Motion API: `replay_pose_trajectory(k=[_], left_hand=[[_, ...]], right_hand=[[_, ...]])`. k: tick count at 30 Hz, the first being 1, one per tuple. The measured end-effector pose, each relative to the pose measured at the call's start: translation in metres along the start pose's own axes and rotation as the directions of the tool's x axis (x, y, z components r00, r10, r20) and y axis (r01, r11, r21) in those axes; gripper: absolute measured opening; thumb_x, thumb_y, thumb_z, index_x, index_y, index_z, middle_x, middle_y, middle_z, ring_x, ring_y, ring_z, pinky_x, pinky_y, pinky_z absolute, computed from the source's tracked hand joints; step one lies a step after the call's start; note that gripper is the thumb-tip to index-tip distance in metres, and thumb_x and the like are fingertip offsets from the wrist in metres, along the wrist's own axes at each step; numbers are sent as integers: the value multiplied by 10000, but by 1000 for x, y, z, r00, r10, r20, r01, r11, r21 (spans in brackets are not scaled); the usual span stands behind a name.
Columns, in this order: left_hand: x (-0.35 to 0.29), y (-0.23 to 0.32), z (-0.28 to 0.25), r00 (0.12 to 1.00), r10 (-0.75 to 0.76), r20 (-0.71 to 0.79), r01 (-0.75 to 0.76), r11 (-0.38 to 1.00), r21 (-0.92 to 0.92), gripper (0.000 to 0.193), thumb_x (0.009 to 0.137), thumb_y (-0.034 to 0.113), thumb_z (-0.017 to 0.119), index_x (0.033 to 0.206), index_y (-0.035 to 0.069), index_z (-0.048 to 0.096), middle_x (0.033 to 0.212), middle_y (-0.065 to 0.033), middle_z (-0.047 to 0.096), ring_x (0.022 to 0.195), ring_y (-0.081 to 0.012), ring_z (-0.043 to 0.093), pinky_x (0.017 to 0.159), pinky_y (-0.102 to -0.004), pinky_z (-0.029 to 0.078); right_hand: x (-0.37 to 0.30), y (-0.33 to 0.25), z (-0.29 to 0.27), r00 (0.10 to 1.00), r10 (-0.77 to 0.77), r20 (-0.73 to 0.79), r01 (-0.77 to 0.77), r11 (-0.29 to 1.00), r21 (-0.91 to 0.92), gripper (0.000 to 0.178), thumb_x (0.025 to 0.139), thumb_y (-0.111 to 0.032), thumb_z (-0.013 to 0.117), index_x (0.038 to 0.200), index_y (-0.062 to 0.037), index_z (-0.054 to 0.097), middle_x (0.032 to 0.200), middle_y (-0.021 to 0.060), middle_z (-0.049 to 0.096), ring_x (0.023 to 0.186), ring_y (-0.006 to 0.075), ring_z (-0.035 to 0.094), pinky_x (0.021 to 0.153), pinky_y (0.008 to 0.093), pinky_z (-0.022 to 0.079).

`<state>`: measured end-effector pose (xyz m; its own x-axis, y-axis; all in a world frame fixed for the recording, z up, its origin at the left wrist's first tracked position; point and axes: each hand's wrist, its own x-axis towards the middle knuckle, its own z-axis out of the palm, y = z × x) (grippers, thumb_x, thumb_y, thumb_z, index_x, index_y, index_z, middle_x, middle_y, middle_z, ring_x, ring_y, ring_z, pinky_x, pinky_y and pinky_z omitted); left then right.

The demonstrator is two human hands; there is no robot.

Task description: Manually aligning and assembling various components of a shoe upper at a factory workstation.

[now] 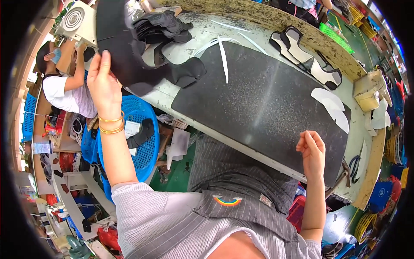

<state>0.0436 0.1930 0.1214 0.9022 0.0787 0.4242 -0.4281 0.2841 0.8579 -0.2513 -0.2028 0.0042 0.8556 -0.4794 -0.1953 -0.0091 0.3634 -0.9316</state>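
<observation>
Over the worktop's (pixel 200 23) left end, the left hand (pixel 103 77) seemed to pinch a black padded piece (pixel 118 47) by its edge; lifting it clear of the black pile (pixel 161 26) seemed wisest; the right hand (pixel 312 149), fingertips gathered, hovered near the front edge

The curved piece (pixel 114 39) at upper left is solid black; the basket (pixel 146 160) at centre left, blue. Lower centre, the grey pinstriped apron (pixel 254 219) bears a rainbow patch (pixel 227 201).
</observation>
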Motion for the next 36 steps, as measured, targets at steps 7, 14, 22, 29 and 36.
replay_pose_trajectory(k=[7,14,22,29,36], left_hand=[[28,-202,-93,775,-632,12,618,753,-228,153,903,123,647,1038,52,627,1008,-51,648,919,-189,602,889,-359,490],[-3,-163,1,851,502,156,-292,206,934,354,793,177,744,1074,2,619,947,-97,633,876,-218,586,820,-352,475],[-71,-214,339,311,160,937,-644,760,84,297,839,127,643,1108,19,580,1095,-143,608,1061,-331,543,926,-397,424],[-49,-279,453,16,-195,981,-898,429,100,650,669,364,801,1153,7,555,1123,-149,547,1046,-350,542,911,-418,459],[-56,-276,429,39,182,983,-933,359,-30,754,618,291,833,1242,64,475,1280,-92,490,1162,-289,482,1002,-400,409]], right_hand=[[24,-9,-2,992,127,4,-126,985,-117,178,953,-170,569,950,0,623,770,30,615,693,105,583,670,241,488],[98,-74,-102,833,-514,203,260,42,-965,347,839,-216,688,1103,-11,595,1069,145,607,905,258,601,798,334,481],[211,-105,-123,951,-279,134,161,77,-984,527,802,-331,709,1220,-44,566,1209,143,565,1118,320,539,933,374,444],[280,-86,-121,903,-246,353,286,-269,-920,564,715,-402,760,1125,-50,598,1068,110,602,1081,317,525,981,442,356],[278,-87,-113,814,-175,554,426,-467,-775,432,609,-258,820,932,-62,611,894,57,664,1019,253,578,1000,458,318]])
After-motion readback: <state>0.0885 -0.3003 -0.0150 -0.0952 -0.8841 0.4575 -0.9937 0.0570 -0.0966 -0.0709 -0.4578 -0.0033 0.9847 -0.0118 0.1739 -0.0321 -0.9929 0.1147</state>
